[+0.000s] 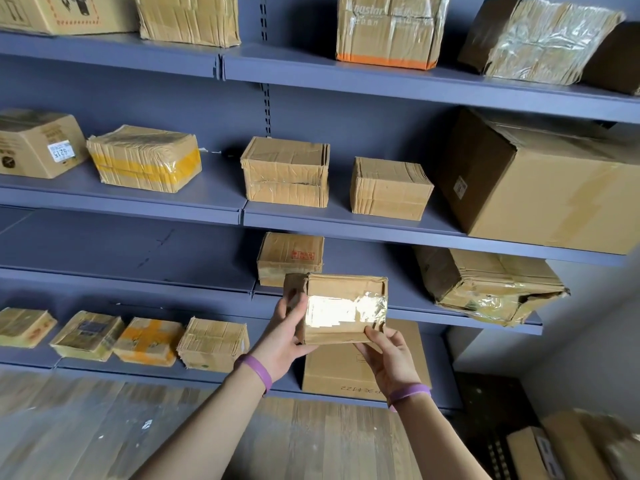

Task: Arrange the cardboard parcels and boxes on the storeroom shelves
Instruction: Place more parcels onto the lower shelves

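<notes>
Well to the left of my left hand, on the low shelf (pixel 27 358), an orange-taped parcel (pixel 147 341) and a ribbed parcel (pixel 213 344) lie side by side, the ribbed one nearer my wrist. My left hand (pixel 287 337) grips the left end of the small parcel (pixel 343 310), thumb laid over its front face and fingers curled round the side. A purple wristband (pixel 258 372) circles that wrist. The small parcel rests on no shelf: I hold it up between both hands, its shiny tape patch facing me. Just above and behind it, a stamped parcel (pixel 289 258) stands on the middle shelf (pixel 138 282), its lower edge partly hidden by the one I hold. My right hand (pixel 388 358) pinches the small parcel's lower right corner, thumb on the front edge and fingers underneath. Behind this hand a flat box (pixel 346 372) sits on the low shelf. Up and to the right of my right hand lies a crushed parcel (pixel 485 285), and higher still a large box (pixel 540 188).
</notes>
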Tool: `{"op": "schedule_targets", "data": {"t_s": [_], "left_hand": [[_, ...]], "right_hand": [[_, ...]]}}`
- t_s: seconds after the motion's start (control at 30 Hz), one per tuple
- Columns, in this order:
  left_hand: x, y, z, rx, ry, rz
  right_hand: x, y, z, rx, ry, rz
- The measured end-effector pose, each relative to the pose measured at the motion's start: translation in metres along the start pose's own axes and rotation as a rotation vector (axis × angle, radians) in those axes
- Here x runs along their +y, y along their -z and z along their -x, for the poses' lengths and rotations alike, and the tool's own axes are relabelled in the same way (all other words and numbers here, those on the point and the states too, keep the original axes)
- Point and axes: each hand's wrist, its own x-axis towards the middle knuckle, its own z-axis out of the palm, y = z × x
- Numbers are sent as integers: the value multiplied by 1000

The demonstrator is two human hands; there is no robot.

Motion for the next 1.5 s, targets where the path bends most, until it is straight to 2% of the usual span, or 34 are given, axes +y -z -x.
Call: {"op": "schedule_targets", "data": {"t_s": [0.13,0.3,0.5,0.73,0.87,0.97,1.07,1.17,1.33,1.5], "left_hand": [[-6,-3,-4,64,-98,-3],[3,15,-6,108,-63,76],[10,36,-2,63,32,277],[12,32,7,10,69,248],[9,38,4,22,84,225],[8,33,-1,138,17,240],[9,25,-3,291,-81,194],[12,20,-2,348,-126,144],[26,3,4,317,-4,-79],[30,0,-1,285,86,-229]], "right_hand": [[-6,-4,0,-68,-2,124],[-9,5,3,-166,-54,261],[-17,18,-5,-17,-45,269],[-24,14,-4,22,-39,133],[-24,24,-3,7,-17,126],[-25,28,-1,13,-24,98],[-23,28,0,17,9,156],[-20,26,1,34,72,188],[-15,20,5,105,177,227],[-9,22,0,113,197,257]]}}
